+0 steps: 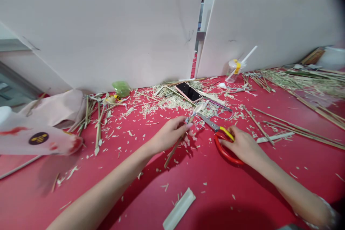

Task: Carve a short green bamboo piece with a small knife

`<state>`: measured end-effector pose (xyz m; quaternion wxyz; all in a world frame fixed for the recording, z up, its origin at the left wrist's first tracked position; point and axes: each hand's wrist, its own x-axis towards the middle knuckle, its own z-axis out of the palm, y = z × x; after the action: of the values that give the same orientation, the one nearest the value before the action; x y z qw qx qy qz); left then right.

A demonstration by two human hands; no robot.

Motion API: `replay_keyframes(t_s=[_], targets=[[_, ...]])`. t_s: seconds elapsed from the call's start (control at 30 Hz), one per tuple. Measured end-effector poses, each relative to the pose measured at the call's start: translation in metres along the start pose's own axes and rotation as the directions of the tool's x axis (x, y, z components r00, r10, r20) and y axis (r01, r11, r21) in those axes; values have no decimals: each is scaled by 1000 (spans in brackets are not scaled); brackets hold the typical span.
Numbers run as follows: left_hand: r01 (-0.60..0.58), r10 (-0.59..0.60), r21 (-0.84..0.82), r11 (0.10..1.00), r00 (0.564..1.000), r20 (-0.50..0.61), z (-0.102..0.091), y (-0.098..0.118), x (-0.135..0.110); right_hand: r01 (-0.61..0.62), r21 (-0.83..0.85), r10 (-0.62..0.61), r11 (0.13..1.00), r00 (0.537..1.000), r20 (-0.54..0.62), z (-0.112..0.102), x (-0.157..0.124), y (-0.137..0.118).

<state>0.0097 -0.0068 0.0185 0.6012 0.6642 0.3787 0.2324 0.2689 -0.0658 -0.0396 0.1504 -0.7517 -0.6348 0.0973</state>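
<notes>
We are pinching a thin reed stick (172, 154) in our left hand (169, 134) at the centre of the frame. This grip is narrow: the thumb and fingers are closing around the shaft. The stick is straight, straw-coloured and slanted, with its lower end projecting below the hand toward the bottom of the frame and its upper end passing beyond the fingertips.

We are also holding a pair of scissors (222, 149) in our right hand (241, 145), just right of the stick. This grip is closed around the red and yellow handles. The steel blades are pointing up and left, ending just beside the stick's upper end; we cannot tell whether they are touching it.

Both hands are working above a red surface (215, 194) strewn with pale shavings (172, 102). A smartphone in a pink case (188, 92) is lying among the shavings at upper centre. A clear plastic cup with a white straw (234, 70) is standing to its right, against white boards (99, 36) that are lining the far edge. Long stalks (302, 82) are lying in a loose pile at the right of the frame, and a pink sheet (40, 133) is resting at the left.
</notes>
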Motion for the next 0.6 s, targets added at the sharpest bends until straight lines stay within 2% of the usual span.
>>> replay_keyframes(t_s=[0.13, 0.23, 0.33, 0.4, 0.47, 0.53, 0.6], targets=[[72, -67, -132, 989, 997, 42, 5, 10, -5, 92, -148, -87, 985, 995, 39, 0, -1, -9], [78, -73, -116, 990, 996, 44, 6, 13, -7, 158, -286, -138, 945, 987, 87, -8, 0, -21], [45, -42, -65, 997, 998, 46, 5, 10, -6, 220, -332, -196, 917, 975, 106, -20, 4, -35], [22, -21, -23, 1000, 999, 36, 4, 5, -5, 234, -225, -219, 946, 972, 90, -29, 8, -45], [2, -2, 55, 999, 1000, 0, 3, 0, -3, 254, 51, -257, 966, 963, 83, -35, 13, -57], [-22, 29, 153, 988, 999, -42, 2, -4, -2, 246, 327, -284, 913, 956, 74, -36, 17, -68], [-58, 73, 249, 967, 996, -53, 2, -5, -2, 235, 514, -322, 825, 943, 85, -31, 21, -78]])
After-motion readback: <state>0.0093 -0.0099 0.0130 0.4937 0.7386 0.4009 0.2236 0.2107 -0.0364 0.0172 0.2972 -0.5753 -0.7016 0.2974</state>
